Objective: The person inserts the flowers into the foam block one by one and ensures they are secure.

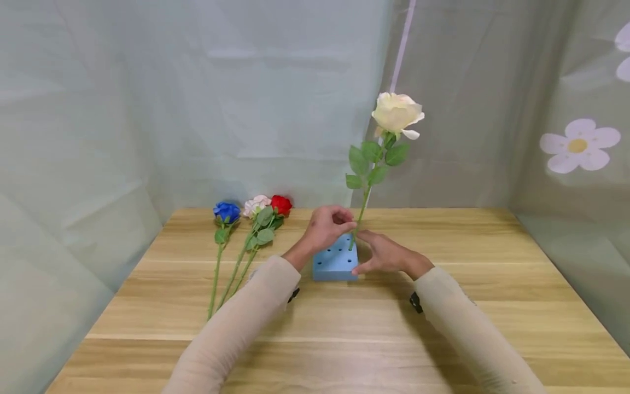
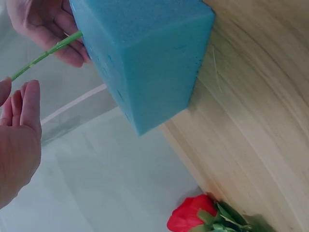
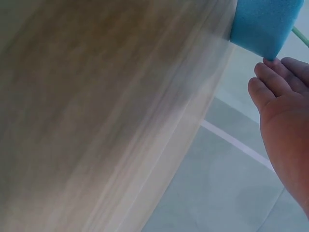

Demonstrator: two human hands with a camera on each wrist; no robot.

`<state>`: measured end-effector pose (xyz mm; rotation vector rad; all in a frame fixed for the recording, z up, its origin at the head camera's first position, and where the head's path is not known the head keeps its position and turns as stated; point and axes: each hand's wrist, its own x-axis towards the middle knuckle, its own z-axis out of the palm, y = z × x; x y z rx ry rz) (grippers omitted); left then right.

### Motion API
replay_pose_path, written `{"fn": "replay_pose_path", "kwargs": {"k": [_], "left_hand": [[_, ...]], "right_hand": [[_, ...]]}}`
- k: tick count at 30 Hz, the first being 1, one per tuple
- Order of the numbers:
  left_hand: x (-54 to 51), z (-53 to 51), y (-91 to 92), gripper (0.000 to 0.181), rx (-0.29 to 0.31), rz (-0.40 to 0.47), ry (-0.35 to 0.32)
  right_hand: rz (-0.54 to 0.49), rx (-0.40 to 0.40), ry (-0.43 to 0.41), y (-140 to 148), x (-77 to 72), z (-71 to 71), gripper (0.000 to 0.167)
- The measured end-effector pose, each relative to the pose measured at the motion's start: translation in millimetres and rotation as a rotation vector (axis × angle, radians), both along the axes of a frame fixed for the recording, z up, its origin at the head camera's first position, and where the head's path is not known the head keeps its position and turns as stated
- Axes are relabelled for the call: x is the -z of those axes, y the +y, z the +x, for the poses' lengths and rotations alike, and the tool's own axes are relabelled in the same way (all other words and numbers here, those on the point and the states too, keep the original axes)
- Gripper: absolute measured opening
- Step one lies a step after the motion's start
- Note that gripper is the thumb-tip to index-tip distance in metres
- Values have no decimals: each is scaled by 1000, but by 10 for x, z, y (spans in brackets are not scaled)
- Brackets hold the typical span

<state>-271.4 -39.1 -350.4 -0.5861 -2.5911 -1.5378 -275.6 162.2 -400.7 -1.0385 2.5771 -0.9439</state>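
A cream-white rose (image 1: 397, 114) stands tilted to the right, its green stem (image 2: 58, 47) entering a hole in the blue foam block (image 1: 334, 271). My left hand (image 1: 327, 225) is beside the lower stem. Its fingers (image 2: 32, 104) are fairly straight, with a gap between them and the thumb; whether the thumb touches the stem is unclear. My right hand (image 1: 389, 254) holds the block's right side, thumb at the near corner and fingers towards the far end. In the right wrist view its fingertips (image 3: 264, 72) meet the block's corner, and the thumb is hidden.
To the left on the wooden table (image 1: 344, 339) lie a blue rose (image 1: 226, 212), a pale pink rose (image 1: 256, 205) and a red rose (image 1: 281, 204). Their stems run towards my left sleeve, which covers some ends. A grey-green curtain (image 1: 270, 109) encloses the table.
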Motion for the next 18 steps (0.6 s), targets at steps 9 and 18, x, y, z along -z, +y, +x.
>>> {"fn": "replay_pose_path", "kwargs": {"k": [9,18], "left_hand": [[11,36,-99,22,-28,21,-57],[21,44,-171,21,-47,33,-82]], "right_hand": [[-17,-9,-1,1,34,-12,105],[4,10,-6,6,26,-4,103]]}}
